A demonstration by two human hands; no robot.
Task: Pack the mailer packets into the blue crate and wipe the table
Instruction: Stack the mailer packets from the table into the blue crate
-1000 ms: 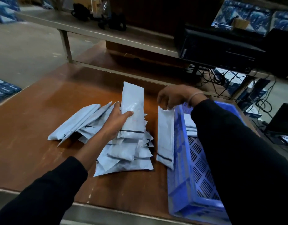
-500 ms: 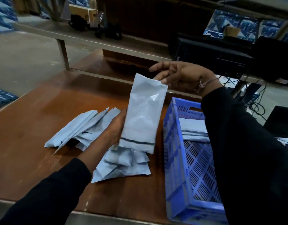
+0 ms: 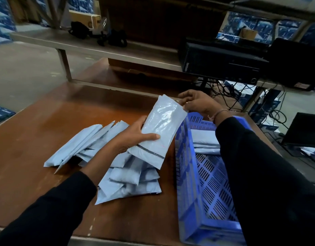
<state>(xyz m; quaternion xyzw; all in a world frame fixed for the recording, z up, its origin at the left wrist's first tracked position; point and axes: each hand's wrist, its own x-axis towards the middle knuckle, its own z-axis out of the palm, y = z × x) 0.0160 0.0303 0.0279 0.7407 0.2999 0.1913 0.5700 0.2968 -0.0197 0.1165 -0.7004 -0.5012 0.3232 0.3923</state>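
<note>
A pale grey mailer packet (image 3: pixel 159 129) is held tilted above the table, between both hands. My left hand (image 3: pixel 133 136) grips its lower half, thumb across the front. My right hand (image 3: pixel 197 103) pinches its top right corner. Under it lies a loose pile of mailer packets (image 3: pixel 128 176) on the brown table (image 3: pixel 37 139), with more fanned out to the left (image 3: pixel 84 141). The blue crate (image 3: pixel 197 189) stands at the right edge of the pile. A few packets (image 3: pixel 205 141) lie stacked in its far end, partly hidden by my right sleeve.
A low metal shelf (image 3: pixel 92 48) crosses behind the table, carrying dark gear and a black computer case (image 3: pixel 222 63). Cables (image 3: pixel 229 93) hang behind the crate. A dark laptop (image 3: pixel 305 130) sits at the far right. Blue boxes are stacked in the background.
The packet held by my right hand beside the crate a second ago is gone from it. My left hand lifted another packet off the pile, and my right hand has taken its top corner.
</note>
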